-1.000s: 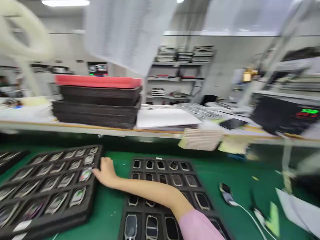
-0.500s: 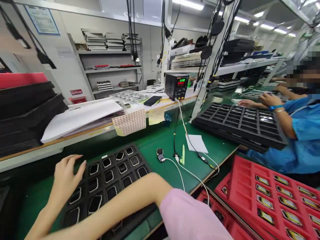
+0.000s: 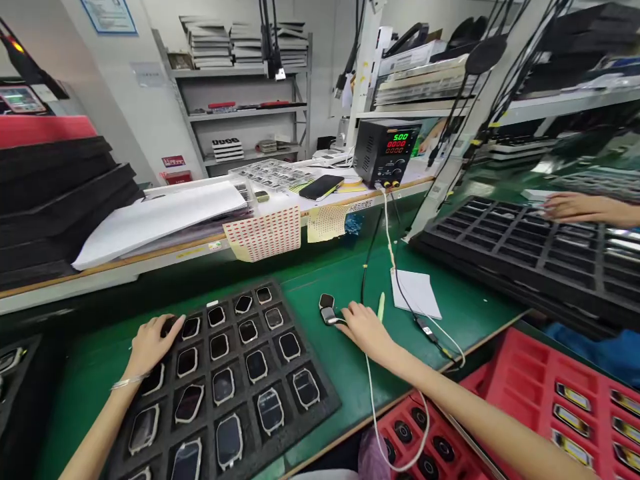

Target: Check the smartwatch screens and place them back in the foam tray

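Observation:
My left hand (image 3: 153,345) is at the back left corner of a black foam tray (image 3: 311,363), its thumb and fingers closed round a dark smartwatch that they partly hide. Smartwatches without straps, such as one with a pale frame (image 3: 229,440), lie in the tray's compartments. On the green bench my right hand (image 3: 367,330) pinches a white charging cable (image 3: 373,393) close to its small grey square head (image 3: 329,315). Touching that head is a small dark square piece (image 3: 327,301), perhaps another watch.
A power supply (image 3: 387,153) and a phone (image 3: 321,187) stand on the shelf ahead. White paper (image 3: 416,294) and a light green pen (image 3: 381,307) lie right of my right hand. Red trays (image 3: 530,373) are at lower right. A co-worker's hand (image 3: 575,207) is over another black tray (image 3: 493,230).
My right arm has swung from across the tray to the right, and its hand now grips the white cable. My left hand has closed on a watch. The view has turned left.

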Motion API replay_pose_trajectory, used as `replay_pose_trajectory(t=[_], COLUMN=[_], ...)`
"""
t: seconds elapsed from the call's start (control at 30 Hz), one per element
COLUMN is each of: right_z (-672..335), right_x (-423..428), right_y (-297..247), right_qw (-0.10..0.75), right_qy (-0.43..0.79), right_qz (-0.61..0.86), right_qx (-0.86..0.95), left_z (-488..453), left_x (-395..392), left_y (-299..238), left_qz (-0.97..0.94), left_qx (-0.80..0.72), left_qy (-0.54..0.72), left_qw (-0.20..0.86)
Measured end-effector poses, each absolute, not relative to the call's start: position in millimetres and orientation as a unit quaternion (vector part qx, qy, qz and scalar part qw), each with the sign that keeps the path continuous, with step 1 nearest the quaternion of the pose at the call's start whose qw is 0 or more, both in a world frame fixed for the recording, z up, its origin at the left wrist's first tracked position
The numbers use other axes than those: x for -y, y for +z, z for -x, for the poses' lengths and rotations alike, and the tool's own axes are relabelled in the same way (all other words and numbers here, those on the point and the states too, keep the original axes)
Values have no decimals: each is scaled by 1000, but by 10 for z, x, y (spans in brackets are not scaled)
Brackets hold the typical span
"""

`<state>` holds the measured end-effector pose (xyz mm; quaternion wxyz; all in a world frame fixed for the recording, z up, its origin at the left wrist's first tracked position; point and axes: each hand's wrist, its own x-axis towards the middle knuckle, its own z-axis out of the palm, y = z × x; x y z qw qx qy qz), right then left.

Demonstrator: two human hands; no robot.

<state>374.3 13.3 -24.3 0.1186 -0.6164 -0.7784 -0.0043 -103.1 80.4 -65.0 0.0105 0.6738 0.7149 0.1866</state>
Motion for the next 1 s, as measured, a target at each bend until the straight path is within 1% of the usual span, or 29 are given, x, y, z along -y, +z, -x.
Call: replay_pose_trajectory(t=[0.1, 0.17, 0.3, 0.37, 0.4, 0.43, 0.47, 0.5, 0.53, 0.57, 0.6, 0.63, 0.67, 0.73, 0.8, 0.9, 1.0], right_z=[-3885, -3875, -3610, -3318, -3130, -2918, -2688, -2449, -2213, -1989, -1789, -1620, -1486, -1325, -1262, -1191, -1004], right_x=[-90, -118, -163, -154, -148, -143, -139, -137, -133, -124, -109, -89, -68, -52, -119, -397, -719], right_y=[-271, -125, 501, 840, 969, 1054, 1089, 1073, 1010, 913, 795, 672, 558, 392, 319, 282, 180], right_qw=[145, 176, 267, 368, 390, 388, 370, 329, 272, 207, 151, 110, 85, 64, 71, 79, 62], right_qy=[45, 78, 105, 121, 114, 97, 73, 56, 38, 25, 24, 26, 26, 42, 64, 75, 72], right_qz=[617, 609, 586, 536, 503, 467, 434, 401, 369, 327, 291, 262, 235, 175, 138, 154, 159], right_qx=[772, 769, 758, 750, 763, 788, 818, 853, 888, 922, 944, 958, 968, 982, 986, 982, 983], left_z=[929, 847, 637, 481, 386, 284, 179, 80, -5, -67, -99, -99, -66, 77, 268, 491, 554], left_x=[-643, -528, -315, -198, -132, -62, 9, 75, 132, 177, 209, 228, 240, 261, 302, 409, 499], left_y=[-710, -726, -674, -595, -539, -472, -396, -315, -234, -161, -103, -68, -59, -113, -221, -339, -325], left_qz=[-680, -680, -687, -684, -681, -681, -680, -670, -602, -522, -447, -388, -341, -275, -236, -216, -246], left_qx=[-703, -696, -664, -641, -629, -610, -590, -560, -490, -438, -416, -410, -409, -422, -433, -447, -448], left_qy=[203, 221, 273, 316, 341, 364, 384, 419, 507, 556, 591, 614, 626, 623, 603, 580, 529], left_qw=[47, 67, 117, 143, 157, 177, 203, 246, 376, 477, 527, 551, 569, 598, 627, 646, 678])
